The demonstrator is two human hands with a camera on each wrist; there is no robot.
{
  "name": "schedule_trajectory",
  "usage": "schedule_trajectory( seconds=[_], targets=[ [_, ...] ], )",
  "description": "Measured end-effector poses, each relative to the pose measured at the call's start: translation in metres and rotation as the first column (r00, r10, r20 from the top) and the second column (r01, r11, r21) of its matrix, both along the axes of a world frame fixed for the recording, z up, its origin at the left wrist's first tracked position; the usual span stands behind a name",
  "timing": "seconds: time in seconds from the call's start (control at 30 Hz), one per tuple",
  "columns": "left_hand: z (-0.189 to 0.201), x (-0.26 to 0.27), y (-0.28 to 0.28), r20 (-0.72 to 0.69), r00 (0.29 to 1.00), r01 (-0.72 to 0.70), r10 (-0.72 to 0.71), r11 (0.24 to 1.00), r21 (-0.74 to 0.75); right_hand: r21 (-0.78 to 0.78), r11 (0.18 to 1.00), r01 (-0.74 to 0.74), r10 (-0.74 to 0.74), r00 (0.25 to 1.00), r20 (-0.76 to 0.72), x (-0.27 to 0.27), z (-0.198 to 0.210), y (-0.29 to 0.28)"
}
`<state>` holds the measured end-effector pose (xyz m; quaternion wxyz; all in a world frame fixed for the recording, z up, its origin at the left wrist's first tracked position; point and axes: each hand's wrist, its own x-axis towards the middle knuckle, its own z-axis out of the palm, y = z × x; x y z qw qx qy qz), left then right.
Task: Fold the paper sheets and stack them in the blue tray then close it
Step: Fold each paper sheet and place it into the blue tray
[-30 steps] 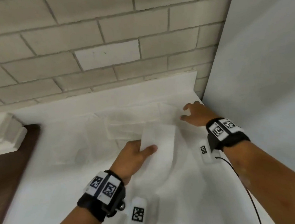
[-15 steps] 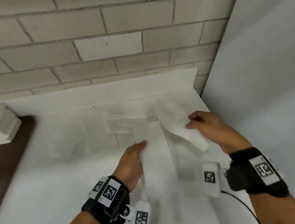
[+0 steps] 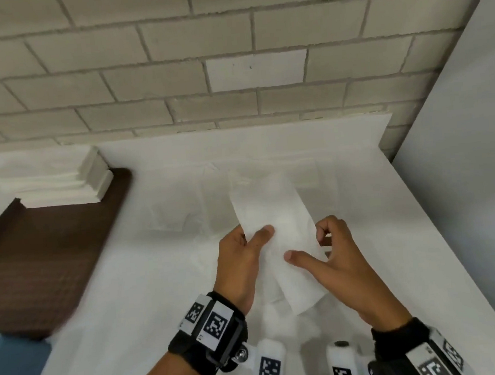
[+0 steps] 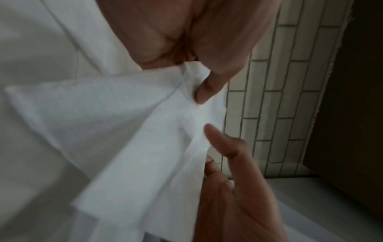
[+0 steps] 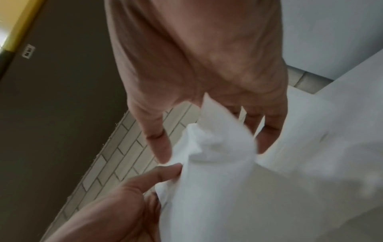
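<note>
Folding underway: left hand and right hand both pinch the paper sheet above the tabletop, needing edges aligned next.

The surface is covered in white, and loose white paper sheets are spread flat on it. A dark brown mat is laid at its left side, with folded white sheets stacked at the mat's far end.
</note>
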<state>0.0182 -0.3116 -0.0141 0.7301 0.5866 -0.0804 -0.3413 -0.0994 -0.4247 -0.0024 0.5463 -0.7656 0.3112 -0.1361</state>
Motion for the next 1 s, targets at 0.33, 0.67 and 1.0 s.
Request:
schedule_trajectory(
  seconds=[0.33, 0.67, 1.0],
  targets=[
    [0.011, 0.003, 0.03, 0.242, 0.97, -0.039, 0.023, 0.997, 0.061, 0.214, 0.946, -0.242, 0.229, 0.97, 0.084, 0.04, -0.002, 0.036],
    [-0.016, 0.005, 0.05, 0.442, 0.897, -0.048, -0.019, 0.989, 0.141, -0.113, 0.978, -0.175, 0.183, 0.981, 0.062, 0.032, -0.013, 0.025],
    [-0.008, 0.025, 0.082, 0.355, 0.932, -0.132, 0.077, 0.982, 0.135, -0.109, 0.969, -0.221, 0.228, 0.972, 0.055, 0.052, -0.012, 0.059]
  ],
)
